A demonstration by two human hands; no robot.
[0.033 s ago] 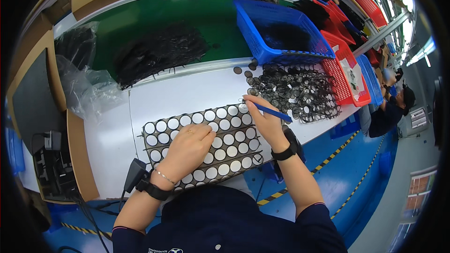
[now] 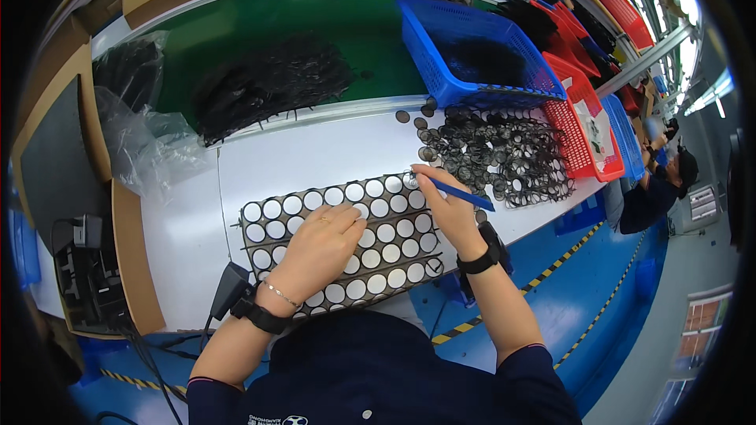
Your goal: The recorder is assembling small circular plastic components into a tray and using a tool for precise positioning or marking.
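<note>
A dark sheet (image 2: 381,220) with rows of white-looking round openings lies tilted on the white table in front of me. My left hand (image 2: 324,240) rests on its middle, palm down, fingers laid side by side and holding nothing; it covers several circles. At the sheet's far right corner, my right hand (image 2: 445,203) grips a slim blue hand tool (image 2: 463,193) like a pen. Its back end sticks out past the hand to the right. The working tip is by a circle at the corner, too small to make out. A pile of loose dark rings and discs (image 2: 504,149) spreads beyond that hand.
A blue basket (image 2: 429,63) and a red basket (image 2: 575,122) stand behind the pile. On a green strip (image 2: 276,12) lies a heap of black thin pieces (image 2: 276,79). Clear plastic bags (image 2: 150,149) and an open cardboard box (image 2: 134,260) are at the left. A person (image 2: 665,181) sits far right.
Almost nothing differs. The whole view has shifted very slightly; both hands keep their places on the sheet, and the blue tool stays in my right hand.
</note>
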